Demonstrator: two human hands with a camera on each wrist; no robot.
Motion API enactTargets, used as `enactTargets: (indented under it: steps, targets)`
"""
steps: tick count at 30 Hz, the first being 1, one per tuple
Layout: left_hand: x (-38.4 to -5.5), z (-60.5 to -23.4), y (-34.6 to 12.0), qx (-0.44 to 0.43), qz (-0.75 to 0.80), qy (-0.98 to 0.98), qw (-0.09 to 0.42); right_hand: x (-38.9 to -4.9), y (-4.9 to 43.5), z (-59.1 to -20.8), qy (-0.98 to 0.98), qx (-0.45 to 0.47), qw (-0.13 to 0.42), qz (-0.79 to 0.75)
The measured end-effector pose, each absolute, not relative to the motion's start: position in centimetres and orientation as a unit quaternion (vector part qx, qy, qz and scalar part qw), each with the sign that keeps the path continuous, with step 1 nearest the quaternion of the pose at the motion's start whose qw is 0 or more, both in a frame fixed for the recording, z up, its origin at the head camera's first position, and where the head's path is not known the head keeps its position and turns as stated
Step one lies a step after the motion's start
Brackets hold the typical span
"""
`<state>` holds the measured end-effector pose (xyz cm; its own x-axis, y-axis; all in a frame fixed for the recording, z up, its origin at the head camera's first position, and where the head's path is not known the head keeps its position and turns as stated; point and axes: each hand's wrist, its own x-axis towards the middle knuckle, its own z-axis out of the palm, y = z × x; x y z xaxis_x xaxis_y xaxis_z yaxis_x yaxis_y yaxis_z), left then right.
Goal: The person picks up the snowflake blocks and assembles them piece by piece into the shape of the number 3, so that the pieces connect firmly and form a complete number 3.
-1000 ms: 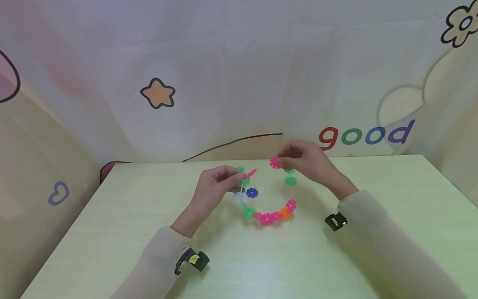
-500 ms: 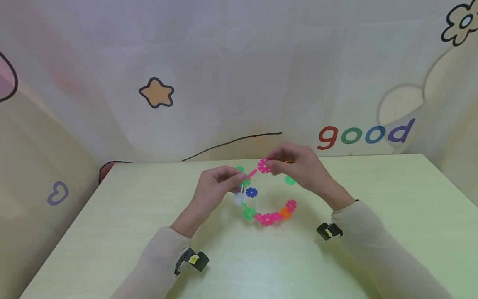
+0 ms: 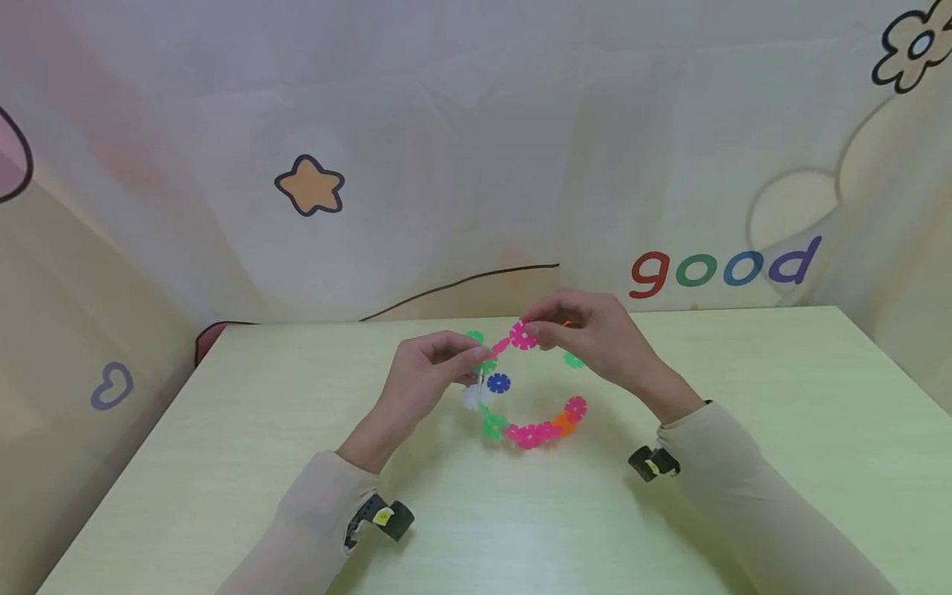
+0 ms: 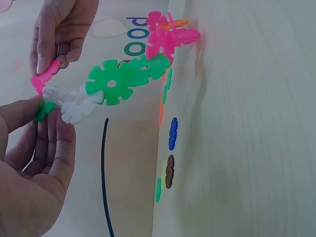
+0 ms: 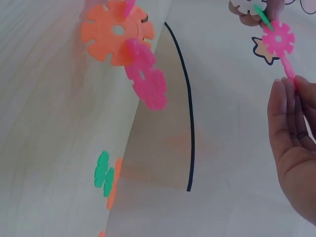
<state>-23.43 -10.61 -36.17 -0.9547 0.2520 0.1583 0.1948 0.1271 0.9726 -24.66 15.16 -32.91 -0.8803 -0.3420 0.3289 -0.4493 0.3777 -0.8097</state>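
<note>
A curved chain of slotted plastic snowflake discs hangs from my left hand [image 3: 427,368]. My left thumb and fingers pinch a green disc [image 4: 44,111] near its upper end. From there the chain runs through white discs [image 4: 79,107], green discs [image 4: 111,83] and pink discs [image 3: 528,435] to an orange disc [image 3: 565,424] and a last pink disc [image 3: 576,408]. Beyond the pinched green disc sticks out another pink disc [image 5: 278,39]. Between thumb and fingertips, my right hand [image 3: 606,339] holds a pink disc [image 3: 523,335] against it; how deep the slots engage cannot be told.
Loose discs lie on the table [image 3: 223,463] behind the chain: a blue one [image 3: 498,383], a brown one [image 4: 170,171], green ones [image 5: 101,169] and orange ones [image 5: 114,183]. A printed curtain [image 3: 446,165] stands at the table's back edge.
My right hand has moved left and slightly down, bringing its pink disc from apart to contact with the pink disc at the chain's end. My left hand has stayed nearly still.
</note>
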Motion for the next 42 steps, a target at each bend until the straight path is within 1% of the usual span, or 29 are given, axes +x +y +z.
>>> enactTargets:
  steps: [9, 21, 42]
  targets:
    - [-23.4, -36.15, -10.62, 0.156, 0.637, 0.754, 0.028, -24.42, 14.94, -32.82, -0.83, 0.245, 0.069, 0.496]
    - [-23.4, -36.21, -10.63, 0.145, 0.631, 0.761, 0.027, -24.45, 14.8, -32.81, -0.823, 0.262, 0.05, 0.501]
    - [-23.42, -36.05, -10.49, 0.143, 0.632, 0.761, 0.031, -24.46, 14.78, -32.96, -0.827, 0.249, 0.063, 0.501]
